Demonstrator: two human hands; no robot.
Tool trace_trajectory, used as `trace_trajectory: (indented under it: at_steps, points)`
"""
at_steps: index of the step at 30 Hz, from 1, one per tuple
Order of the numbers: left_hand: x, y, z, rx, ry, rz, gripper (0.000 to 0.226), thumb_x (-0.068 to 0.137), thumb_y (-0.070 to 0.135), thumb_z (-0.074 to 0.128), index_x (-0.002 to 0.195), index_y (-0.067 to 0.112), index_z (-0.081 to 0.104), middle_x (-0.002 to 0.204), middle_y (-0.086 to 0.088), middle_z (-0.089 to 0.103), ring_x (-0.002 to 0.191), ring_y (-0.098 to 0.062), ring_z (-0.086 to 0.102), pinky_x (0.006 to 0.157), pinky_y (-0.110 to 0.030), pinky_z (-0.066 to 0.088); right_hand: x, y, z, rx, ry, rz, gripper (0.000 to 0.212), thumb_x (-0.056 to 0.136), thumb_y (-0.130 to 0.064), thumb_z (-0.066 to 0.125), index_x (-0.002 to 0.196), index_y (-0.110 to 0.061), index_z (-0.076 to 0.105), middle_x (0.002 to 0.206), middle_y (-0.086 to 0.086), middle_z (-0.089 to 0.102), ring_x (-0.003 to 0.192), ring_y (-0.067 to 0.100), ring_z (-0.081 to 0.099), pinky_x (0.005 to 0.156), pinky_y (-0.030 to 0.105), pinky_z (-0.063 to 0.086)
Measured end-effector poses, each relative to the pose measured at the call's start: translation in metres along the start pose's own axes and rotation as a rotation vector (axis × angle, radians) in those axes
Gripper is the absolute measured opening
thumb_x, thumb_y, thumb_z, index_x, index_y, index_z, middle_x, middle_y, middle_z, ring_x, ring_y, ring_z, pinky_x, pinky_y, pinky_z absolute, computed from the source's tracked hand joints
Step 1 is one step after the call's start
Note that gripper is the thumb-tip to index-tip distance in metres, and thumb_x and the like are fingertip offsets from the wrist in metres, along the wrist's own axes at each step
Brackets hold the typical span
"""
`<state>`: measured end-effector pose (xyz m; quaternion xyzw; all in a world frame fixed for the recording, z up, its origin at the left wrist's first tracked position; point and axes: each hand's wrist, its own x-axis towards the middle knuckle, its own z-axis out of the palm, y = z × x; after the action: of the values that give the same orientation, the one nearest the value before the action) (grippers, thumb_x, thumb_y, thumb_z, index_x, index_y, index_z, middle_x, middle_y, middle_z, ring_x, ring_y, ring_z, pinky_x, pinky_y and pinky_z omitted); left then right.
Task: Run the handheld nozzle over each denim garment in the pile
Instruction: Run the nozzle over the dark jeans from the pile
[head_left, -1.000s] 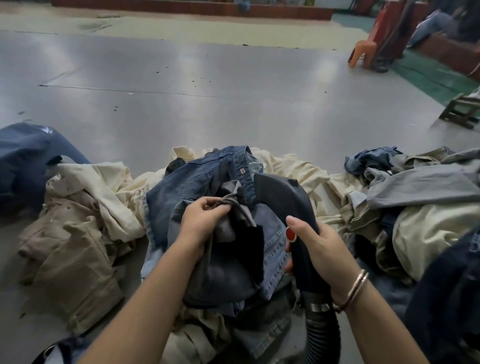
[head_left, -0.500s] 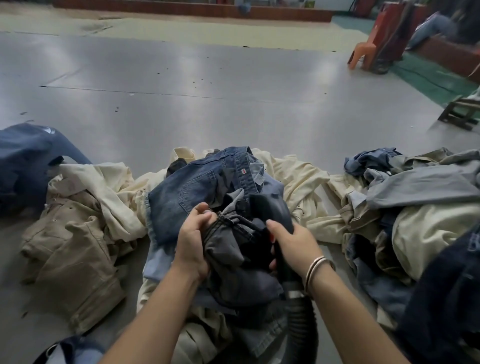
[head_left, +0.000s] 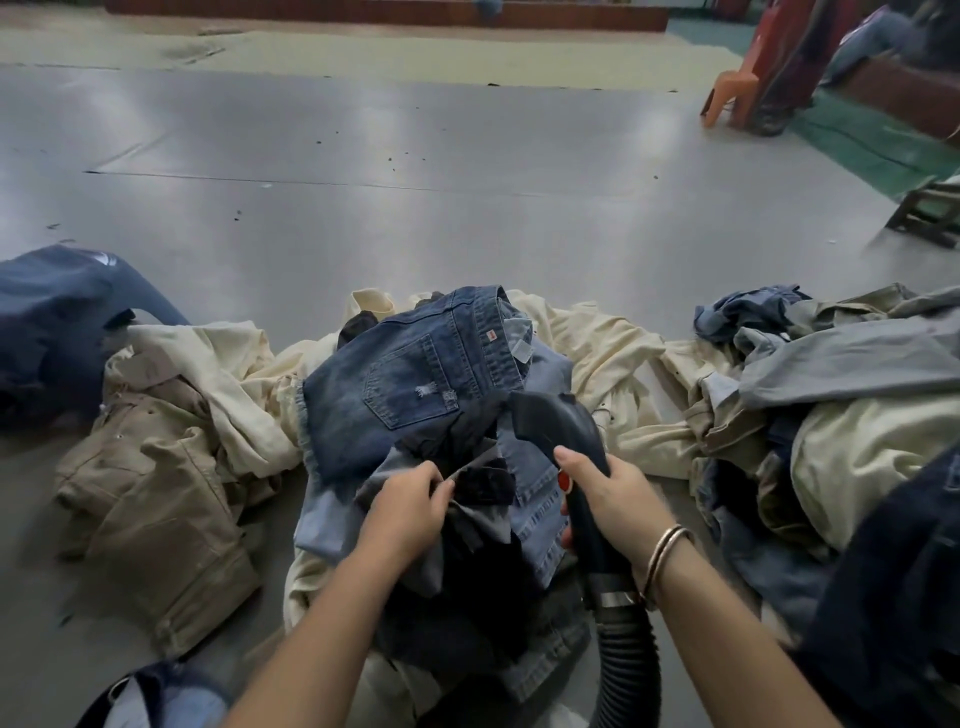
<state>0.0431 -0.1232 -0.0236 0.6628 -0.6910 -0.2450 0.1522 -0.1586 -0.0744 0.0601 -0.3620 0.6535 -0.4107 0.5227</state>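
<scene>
Both hands gripping: left hand (head_left: 408, 506) pinching dark denim (head_left: 480, 480), right hand (head_left: 610, 499) clamping nozzle (head_left: 558, 423), now lifting clear; next pass starting.

Handheld nozzle (head_left: 558, 431): dark, smooth body with a red button on its side and a ribbed black hose (head_left: 626, 670) trailing from its rear. It points away from me, tip over the middle of the pile.

Denim pile (head_left: 426, 395): blue jeans on top, back pocket up, distressed patches showing; lighter blue and near-black pieces crumpled beneath, lying on the grey floor before me.
</scene>
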Motion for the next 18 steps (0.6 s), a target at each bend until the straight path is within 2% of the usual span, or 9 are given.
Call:
trace_trajectory:
  at_steps: [3, 5, 8, 10, 11, 13, 15, 17, 18]
  points:
    - [-0.002, 0.003, -0.003, -0.272, 0.066, -0.170, 0.011, 0.096, 0.013, 0.048, 0.086, 0.016, 0.051, 0.088, -0.004, 0.060, 0.092, -0.026, 0.057, 0.072, -0.028, 0.036, 0.001, -0.001, -0.003, 0.020, -0.004, -0.009, 0.031, 0.090, -0.030, 0.062, 0.074, -0.005, 0.053, 0.050, 0.005, 0.053, 0.034, 0.021, 0.053, 0.035, 0.023, 0.043]
    - [0.000, 0.004, -0.009, -0.380, 0.071, -0.256, 0.021, 0.098, 0.022, 0.045, 0.083, 0.012, 0.055, 0.089, -0.005, 0.062, 0.093, -0.026, 0.056, 0.076, -0.033, 0.038, 0.001, -0.003, -0.005, 0.039, 0.003, -0.022, 0.031, 0.091, -0.030, 0.062, 0.076, -0.005, 0.053, 0.052, 0.005, 0.054, 0.035, 0.021, 0.054, 0.036, 0.025, 0.045]
    - [-0.001, 0.004, -0.014, -0.408, 0.001, -0.168, 0.048, 0.094, 0.051, 0.048, 0.066, 0.013, 0.059, 0.067, 0.005, 0.060, 0.073, -0.011, 0.056, 0.071, -0.031, 0.039, -0.003, -0.007, -0.006, 0.033, -0.009, -0.027, 0.030, 0.091, -0.031, 0.061, 0.078, -0.005, 0.053, 0.055, 0.006, 0.054, 0.037, 0.021, 0.055, 0.039, 0.027, 0.047]
    - [-0.005, 0.005, -0.011, -0.381, 0.008, -0.087, 0.043, 0.091, 0.042, 0.059, 0.058, 0.016, 0.054, 0.053, 0.008, 0.047, 0.056, -0.008, 0.044, 0.063, -0.029, 0.035, -0.009, -0.012, -0.006, 0.001, -0.021, -0.028, 0.030, 0.091, -0.031, 0.061, 0.078, -0.005, 0.054, 0.057, 0.007, 0.055, 0.041, 0.023, 0.056, 0.042, 0.030, 0.049]
    - [-0.006, 0.005, -0.009, -0.441, 0.072, -0.082, 0.040, 0.092, 0.035, 0.060, 0.059, 0.015, 0.052, 0.054, 0.006, 0.044, 0.057, -0.010, 0.041, 0.063, -0.030, 0.034, -0.013, -0.016, -0.005, -0.032, -0.032, -0.032, 0.030, 0.090, -0.032, 0.061, 0.078, -0.005, 0.054, 0.058, 0.007, 0.056, 0.044, 0.025, 0.058, 0.045, 0.033, 0.051]
    - [-0.006, 0.011, -0.013, -0.773, 0.265, -0.205, 0.035, 0.096, 0.028, 0.055, 0.066, 0.010, 0.055, 0.065, -0.004, 0.048, 0.066, -0.014, 0.044, 0.068, -0.031, 0.036, -0.024, -0.022, 0.000, -0.056, -0.078, -0.032, 0.030, 0.090, -0.031, 0.062, 0.079, -0.004, 0.054, 0.054, 0.005, 0.058, 0.043, 0.026, 0.059, 0.043, 0.033, 0.051]
    - [-0.001, 0.017, -0.022, -1.151, 0.411, -0.361, 0.034, 0.100, 0.033, 0.047, 0.079, 0.010, 0.061, 0.083, -0.007, 0.063, 0.083, -0.020, 0.058, 0.080, -0.034, 0.048, -0.037, -0.027, 0.010, -0.040, -0.167, -0.029, 0.029, 0.090, -0.029, 0.062, 0.075, -0.005, 0.052, 0.049, 0.003, 0.056, 0.037, 0.025, 0.056, 0.038, 0.031, 0.048]
    - [0.004, 0.019, -0.028, -1.332, 0.428, -0.448, 0.035, 0.101, 0.040, 0.041, 0.104, 0.015, 0.065, 0.108, -0.008, 0.068, 0.104, -0.027, 0.063, 0.096, -0.044, 0.049, -0.048, -0.028, 0.023, -0.093, -0.235, -0.078, 0.030, 0.088, -0.031, 0.063, 0.070, -0.011, 0.052, 0.053, 0.003, 0.057, 0.042, 0.025, 0.057, 0.045, 0.036, 0.050]
    - [0.006, 0.020, -0.029, -1.368, 0.411, -0.476, 0.039, 0.100, 0.044, 0.040, 0.116, 0.017, 0.062, 0.114, -0.009, 0.066, 0.108, -0.029, 0.062, 0.098, -0.048, 0.048, -0.051, -0.028, 0.029, -0.146, -0.245, -0.115, 0.029, 0.087, -0.034, 0.064, 0.068, -0.014, 0.053, 0.056, 0.001, 0.058, 0.046, 0.024, 0.058, 0.052, 0.040, 0.050]
